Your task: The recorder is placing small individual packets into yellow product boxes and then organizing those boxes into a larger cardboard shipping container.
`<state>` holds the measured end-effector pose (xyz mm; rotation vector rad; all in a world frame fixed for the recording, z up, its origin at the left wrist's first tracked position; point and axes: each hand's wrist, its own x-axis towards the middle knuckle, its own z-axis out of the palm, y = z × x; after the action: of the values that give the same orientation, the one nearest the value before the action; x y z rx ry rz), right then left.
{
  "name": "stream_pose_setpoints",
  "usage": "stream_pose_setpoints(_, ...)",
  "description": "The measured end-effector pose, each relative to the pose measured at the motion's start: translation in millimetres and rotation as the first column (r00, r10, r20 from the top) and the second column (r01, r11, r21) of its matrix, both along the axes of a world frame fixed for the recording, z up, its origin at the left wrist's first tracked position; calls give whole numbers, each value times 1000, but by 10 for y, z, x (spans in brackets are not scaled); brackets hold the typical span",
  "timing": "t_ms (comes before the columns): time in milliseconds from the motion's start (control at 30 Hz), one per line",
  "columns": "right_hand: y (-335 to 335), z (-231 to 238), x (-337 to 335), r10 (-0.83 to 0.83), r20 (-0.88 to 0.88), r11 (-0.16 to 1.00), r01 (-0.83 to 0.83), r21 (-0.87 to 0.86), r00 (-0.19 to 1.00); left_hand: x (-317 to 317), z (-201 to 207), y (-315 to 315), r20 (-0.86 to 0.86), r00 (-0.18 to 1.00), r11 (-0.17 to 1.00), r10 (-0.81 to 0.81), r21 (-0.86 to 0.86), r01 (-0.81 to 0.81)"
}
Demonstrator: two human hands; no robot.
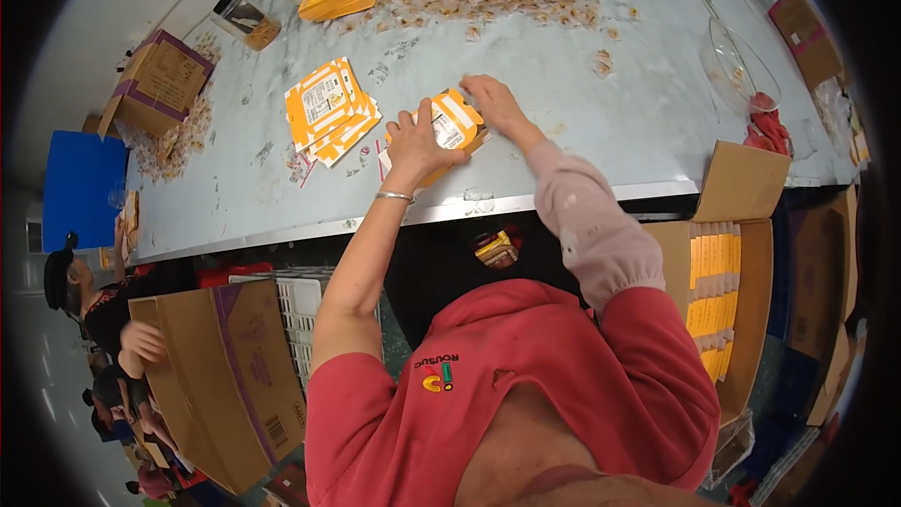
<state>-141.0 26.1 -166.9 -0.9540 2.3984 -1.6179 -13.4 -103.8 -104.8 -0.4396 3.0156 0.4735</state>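
Head view: left hand (419, 145) clasping yellow box (459, 116), right hand's (497, 105) grip unclear; flat cartons (324, 105) unused left of centre, packed rows (713, 260) lower right.

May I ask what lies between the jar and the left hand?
In the head view, a stack of yellow cartons lies between the jar and the left hand.

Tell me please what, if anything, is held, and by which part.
The left hand holds an orange-and-white box by its near left part, from above. The right hand is at its far right corner, grip unclear.
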Motion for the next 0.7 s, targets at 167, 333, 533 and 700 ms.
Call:
stream_pose_setpoints(167,-26,430,530,96,689,904,227,-362,719,71,-33,-57,-112,994,1000,-13,26,16)
stream_pose_setpoints(333,494,878,528,86,272,849,72,-523,959,130,-21,-73,-555,830,883,46,411,226)
stream_pose_setpoints(533,259,640,1176,-130,86,923,152,-352,988,114,-19,348,-700,659,810,274,537,234)
stream_pose_setpoints(700,433,801,1039,-140,118,817,182,-547,983,186,252,146,-647,757,806,96,496,322)
